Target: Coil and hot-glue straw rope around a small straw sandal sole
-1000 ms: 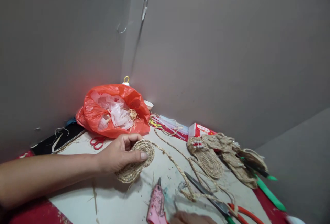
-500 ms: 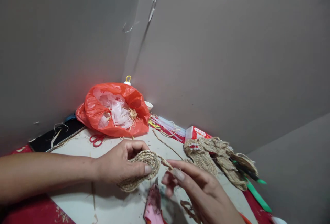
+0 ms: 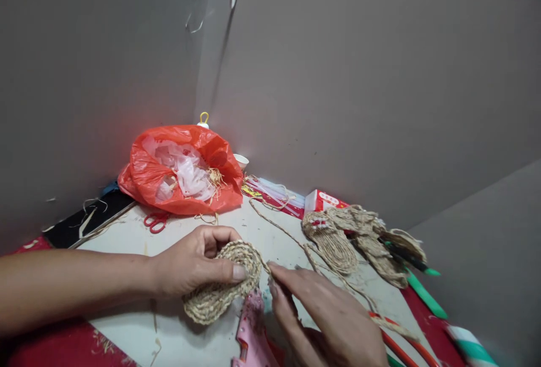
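Observation:
My left hand (image 3: 196, 262) grips a flat oval coil of braided straw cord (image 3: 224, 288), thumb across its top and fingers behind. From the coil's right edge a short stretch of cord runs to my right hand (image 3: 325, 310), whose thumb and index finger pinch it. Below the coil lies a pink glue gun (image 3: 253, 333), its tip close to the coil's lower edge and its handle running out of view at the bottom. A loose length of the straw cord (image 3: 283, 229) trails over the white board (image 3: 127, 299) behind my right hand.
An orange-red plastic bag (image 3: 141, 178) with scraps stands at the back, red-handled scissors (image 3: 156, 222) before it. At right lie woven straw soles (image 3: 333, 243), a red and white box (image 3: 323, 200), glue sticks (image 3: 279, 195) and a green-handled tool (image 3: 425, 293). Grey partitions (image 3: 359, 85) enclose the back.
The coil has tipped to show more of its flat face. My right hand has moved slightly down and left, pinching the cord nearer the coil. The view has shifted a little.

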The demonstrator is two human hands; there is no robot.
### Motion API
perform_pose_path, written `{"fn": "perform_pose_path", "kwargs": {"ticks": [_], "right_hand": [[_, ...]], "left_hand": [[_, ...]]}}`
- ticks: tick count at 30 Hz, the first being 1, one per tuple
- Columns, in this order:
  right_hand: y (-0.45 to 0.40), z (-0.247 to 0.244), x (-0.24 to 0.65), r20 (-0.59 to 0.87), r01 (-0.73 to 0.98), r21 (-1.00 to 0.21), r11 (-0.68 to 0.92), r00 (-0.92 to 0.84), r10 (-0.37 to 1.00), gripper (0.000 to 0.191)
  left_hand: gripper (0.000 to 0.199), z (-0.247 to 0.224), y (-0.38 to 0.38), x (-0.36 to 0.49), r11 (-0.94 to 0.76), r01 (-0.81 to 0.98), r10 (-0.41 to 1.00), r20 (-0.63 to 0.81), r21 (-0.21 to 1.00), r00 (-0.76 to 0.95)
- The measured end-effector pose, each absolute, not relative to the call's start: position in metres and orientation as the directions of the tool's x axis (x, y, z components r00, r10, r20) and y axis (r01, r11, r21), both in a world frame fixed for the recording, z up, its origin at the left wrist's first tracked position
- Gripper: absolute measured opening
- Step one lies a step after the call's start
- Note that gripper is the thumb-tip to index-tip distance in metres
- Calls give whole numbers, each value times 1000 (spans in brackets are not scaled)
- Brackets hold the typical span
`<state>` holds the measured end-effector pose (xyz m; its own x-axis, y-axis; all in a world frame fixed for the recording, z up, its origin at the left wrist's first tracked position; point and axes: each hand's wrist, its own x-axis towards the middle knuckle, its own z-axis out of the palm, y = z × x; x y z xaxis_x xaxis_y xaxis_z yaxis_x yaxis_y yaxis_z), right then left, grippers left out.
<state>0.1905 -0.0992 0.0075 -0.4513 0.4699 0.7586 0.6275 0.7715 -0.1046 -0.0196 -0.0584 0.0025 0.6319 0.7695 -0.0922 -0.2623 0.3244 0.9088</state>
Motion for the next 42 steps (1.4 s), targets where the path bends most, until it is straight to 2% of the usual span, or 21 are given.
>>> {"fn": "perform_pose_path", "kwargs": {"ticks": [4,13,19,23,28,35,39,42], "right_hand": [[-97,1,192,756,603,49,796,-543,364,34],[-98,-5,195,716,620,157,768,-608,344,34],[-99,-5,195,689,655,278,702,-646,329,31],[-100,-4,194,675,650,315,692,-666,318,29],[-99,-3,188,726,670,302,678,-623,291,22],[-98,-8,182,733,685,331,649,-620,280,21],[-99,-13,181,756,690,222,689,-568,325,25],[-99,-13,179,773,672,53,739,-496,395,27]], "left_hand": [[32,0,-59,-19,342,-274,773,-103,899,626],[34,2,-62,-16,206,-304,786,28,930,618],[33,-1,-62,-18,84,-241,814,73,967,577],[34,-2,-63,-17,64,-233,815,84,970,574],[27,-3,-64,-15,49,-232,813,96,972,574],[24,-3,-64,-15,-124,-100,825,159,987,543],[22,-4,-63,-13,-145,-79,830,165,986,533],[21,-3,-65,-13,-164,-95,845,189,982,501]]}}
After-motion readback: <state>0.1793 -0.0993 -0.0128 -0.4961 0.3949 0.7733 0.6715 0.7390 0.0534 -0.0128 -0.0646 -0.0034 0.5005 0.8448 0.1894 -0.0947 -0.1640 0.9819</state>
